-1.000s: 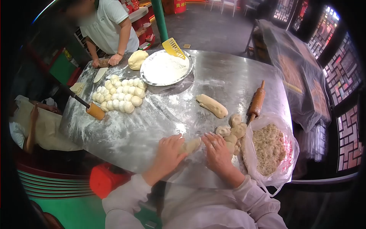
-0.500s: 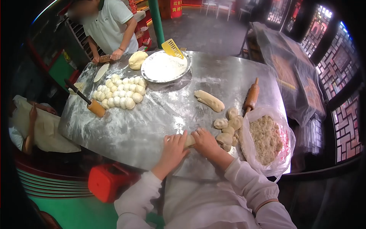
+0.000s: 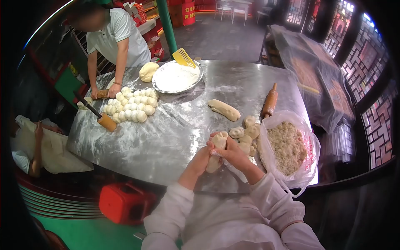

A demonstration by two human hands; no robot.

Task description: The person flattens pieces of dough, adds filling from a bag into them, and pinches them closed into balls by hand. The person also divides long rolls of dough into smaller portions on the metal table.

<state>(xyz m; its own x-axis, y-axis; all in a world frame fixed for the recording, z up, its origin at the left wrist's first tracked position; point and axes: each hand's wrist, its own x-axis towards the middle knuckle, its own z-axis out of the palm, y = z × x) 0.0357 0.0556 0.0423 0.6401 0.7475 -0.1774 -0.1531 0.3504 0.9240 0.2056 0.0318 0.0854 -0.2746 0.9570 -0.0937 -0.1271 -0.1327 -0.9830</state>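
A length of pale dough (image 3: 214, 163) is held between my two hands, standing roughly upright at the table's near side. My left hand (image 3: 201, 157) is wrapped round its left side. From the right, my right hand (image 3: 234, 153) closes on the dough, with the thumb across its front. Just beyond my right hand lie several small dough pieces (image 3: 251, 132) in a cluster. A thick dough log (image 3: 224, 109) rests farther back. To the right, a clear plastic bag (image 3: 273, 168) holds a crumbly pale mixture (image 3: 286, 146).
A wooden rolling pin (image 3: 270, 101) lies behind the bag. Farther left are a flour bowl (image 3: 157, 85) with a yellow slotted scoop (image 3: 184, 57), a dough lump (image 3: 148, 72) and rows of dough balls (image 3: 132, 104). Across the metal table (image 3: 162, 146), a co-worker (image 3: 118, 35) presses a roller.
My hands have gone from lying over the dough on the table to gripping it between them, turned upright. The co-worker's roller has moved nearer the dough balls.
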